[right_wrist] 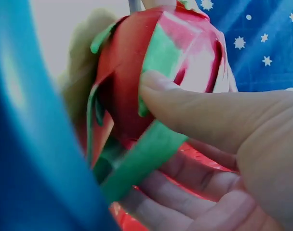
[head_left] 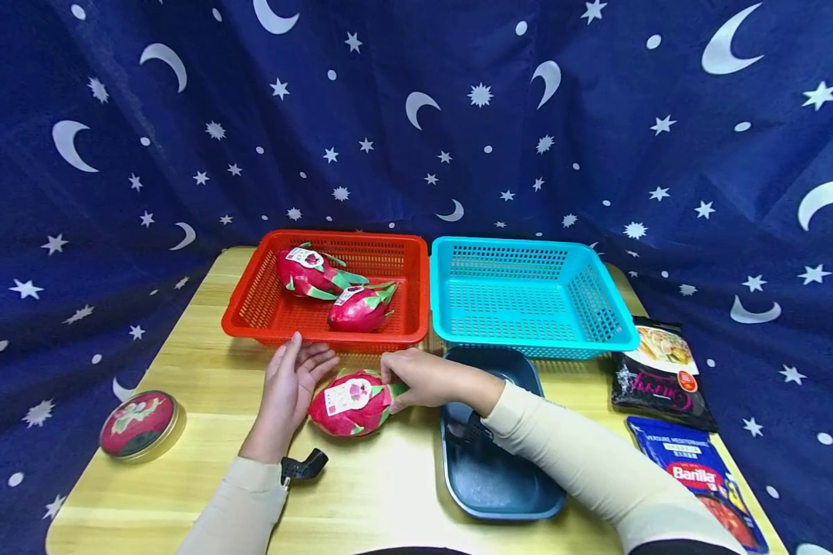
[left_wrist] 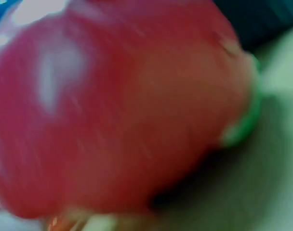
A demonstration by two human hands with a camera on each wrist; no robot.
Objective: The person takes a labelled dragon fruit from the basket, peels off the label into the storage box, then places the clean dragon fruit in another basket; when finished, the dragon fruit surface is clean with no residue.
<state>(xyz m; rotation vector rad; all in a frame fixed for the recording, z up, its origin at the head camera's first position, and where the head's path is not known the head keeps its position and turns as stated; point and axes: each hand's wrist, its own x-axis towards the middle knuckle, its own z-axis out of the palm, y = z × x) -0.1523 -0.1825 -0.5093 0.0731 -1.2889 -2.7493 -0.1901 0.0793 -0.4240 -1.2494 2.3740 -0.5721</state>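
Note:
A dragon fruit (head_left: 352,403) with a white label is over the table in front of the red basket (head_left: 248,333). My right hand (head_left: 426,378) holds it by its green-leafed right end. In the right wrist view the thumb lies on the skin of the fruit (right_wrist: 125,72), with the fingers curved beneath. My left hand (head_left: 290,389) is at the fruit's left side, thumb raised and fingers loosely extended toward it. Red skin of the same fruit (left_wrist: 137,106) fills most of the blurred left wrist view. Inside the basket lie two more dragon fruits, one larger (head_left: 308,271) and one smaller (head_left: 361,310).
A turquoise basket (head_left: 524,351) stands right of the red one. Beneath my right forearm sits a dark blue tub (head_left: 507,505). A black food packet (head_left: 659,374) and a blue Barilla pouch (head_left: 694,478) lie along the right edge; a round tin (head_left: 141,424) is at the left.

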